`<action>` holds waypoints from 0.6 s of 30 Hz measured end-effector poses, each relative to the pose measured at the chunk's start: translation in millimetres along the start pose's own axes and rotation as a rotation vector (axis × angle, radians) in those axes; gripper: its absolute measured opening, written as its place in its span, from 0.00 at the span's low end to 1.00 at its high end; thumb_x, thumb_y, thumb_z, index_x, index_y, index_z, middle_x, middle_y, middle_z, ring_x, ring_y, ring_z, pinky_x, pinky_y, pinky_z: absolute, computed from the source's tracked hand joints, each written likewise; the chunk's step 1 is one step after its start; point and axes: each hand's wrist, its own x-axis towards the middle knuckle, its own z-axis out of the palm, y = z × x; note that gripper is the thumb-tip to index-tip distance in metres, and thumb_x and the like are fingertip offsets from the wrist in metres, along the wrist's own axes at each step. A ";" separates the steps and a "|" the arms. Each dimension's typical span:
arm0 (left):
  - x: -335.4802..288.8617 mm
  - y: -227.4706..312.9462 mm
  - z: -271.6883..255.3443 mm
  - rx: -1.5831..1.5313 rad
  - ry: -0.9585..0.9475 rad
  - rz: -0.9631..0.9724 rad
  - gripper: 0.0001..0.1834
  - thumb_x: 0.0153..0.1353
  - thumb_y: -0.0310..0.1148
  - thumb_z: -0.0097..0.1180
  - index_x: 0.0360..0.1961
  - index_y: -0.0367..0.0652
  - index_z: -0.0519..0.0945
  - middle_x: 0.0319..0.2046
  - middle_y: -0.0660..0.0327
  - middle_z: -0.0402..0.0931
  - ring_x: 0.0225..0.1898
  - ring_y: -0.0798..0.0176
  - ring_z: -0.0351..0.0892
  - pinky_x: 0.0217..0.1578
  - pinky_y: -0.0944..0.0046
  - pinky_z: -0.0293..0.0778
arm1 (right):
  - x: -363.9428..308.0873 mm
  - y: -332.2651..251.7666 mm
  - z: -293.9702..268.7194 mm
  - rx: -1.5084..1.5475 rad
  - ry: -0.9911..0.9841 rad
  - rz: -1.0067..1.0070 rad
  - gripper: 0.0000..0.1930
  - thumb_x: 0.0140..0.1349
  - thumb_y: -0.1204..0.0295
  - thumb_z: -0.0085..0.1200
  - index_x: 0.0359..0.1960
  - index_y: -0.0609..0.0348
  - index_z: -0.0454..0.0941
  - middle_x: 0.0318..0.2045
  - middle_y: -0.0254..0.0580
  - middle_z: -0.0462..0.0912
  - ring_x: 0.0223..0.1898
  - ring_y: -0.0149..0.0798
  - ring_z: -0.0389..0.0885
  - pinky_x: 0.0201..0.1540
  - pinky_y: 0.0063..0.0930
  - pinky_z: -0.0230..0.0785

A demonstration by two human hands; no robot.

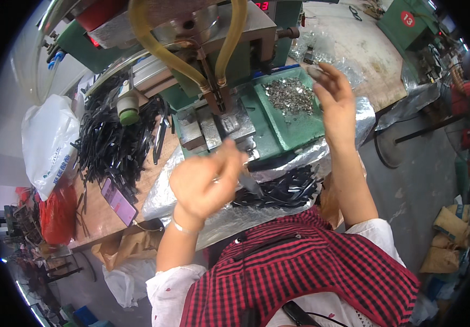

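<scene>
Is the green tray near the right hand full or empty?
Partly filled: small shiny pieces lie toward the far end of the green tray; bare green shows nearer.

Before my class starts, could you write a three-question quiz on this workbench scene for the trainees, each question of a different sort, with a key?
1. Multiple choice: which of these is nearest the right hand?
A: the white bag
B: the green tray holding small metal pieces
C: the red bag

2. True or false: the phone lies inside the green tray.

3. Fill in the colour: the strips heaped to the left of the machine are ____.

Key: 1: B. 2: False; the phone lies on the wooden tabletop, on the left. 3: Black.
</scene>
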 end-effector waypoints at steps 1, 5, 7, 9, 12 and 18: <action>-1.7 11.5 -3.0 -0.041 -0.008 0.014 0.12 0.50 0.28 0.77 0.34 0.43 0.85 0.36 0.58 0.88 0.19 0.71 0.73 0.18 0.70 0.65 | -1.6 -1.2 -5.0 -0.079 0.041 0.038 0.23 0.68 0.82 0.56 0.64 0.61 0.74 0.54 0.44 0.85 0.57 0.34 0.81 0.59 0.26 0.72; -7.0 14.3 9.7 -0.080 0.003 0.063 0.12 0.49 0.30 0.78 0.32 0.46 0.84 0.36 0.57 0.88 0.18 0.73 0.69 0.18 0.73 0.61 | -3.5 -1.0 -9.4 -0.102 0.060 0.058 0.22 0.67 0.80 0.58 0.63 0.59 0.76 0.51 0.41 0.85 0.52 0.33 0.82 0.57 0.28 0.73; -9.6 12.5 12.5 -0.096 0.009 0.068 0.12 0.50 0.31 0.78 0.32 0.47 0.84 0.37 0.59 0.88 0.19 0.74 0.70 0.18 0.73 0.62 | 2.1 24.4 -15.5 -0.226 0.081 -0.060 0.21 0.67 0.78 0.59 0.61 0.58 0.78 0.48 0.41 0.86 0.50 0.33 0.83 0.56 0.29 0.74; -10.7 10.7 16.8 -0.113 0.020 0.048 0.13 0.50 0.31 0.78 0.32 0.47 0.84 0.37 0.60 0.88 0.19 0.73 0.71 0.19 0.72 0.63 | -5.6 44.9 -16.6 -0.484 0.014 0.051 0.16 0.63 0.77 0.62 0.53 0.56 0.84 0.43 0.43 0.88 0.46 0.39 0.86 0.52 0.32 0.77; -11.2 8.6 16.6 -0.098 0.027 0.046 0.13 0.50 0.31 0.78 0.33 0.48 0.84 0.37 0.61 0.88 0.20 0.74 0.73 0.19 0.72 0.64 | -29.4 42.5 -20.4 -0.688 -0.202 -0.053 0.12 0.59 0.76 0.64 0.46 0.57 0.86 0.41 0.47 0.87 0.44 0.47 0.86 0.50 0.35 0.77; -23.8 14.0 13.2 -0.182 0.014 -0.068 0.18 0.49 0.28 0.78 0.43 0.44 0.87 0.43 0.56 0.89 0.24 0.64 0.82 0.23 0.66 0.73 | -35.0 38.1 -10.6 -0.888 -0.348 -0.125 0.06 0.54 0.73 0.67 0.33 0.57 0.85 0.38 0.47 0.83 0.46 0.54 0.81 0.51 0.46 0.73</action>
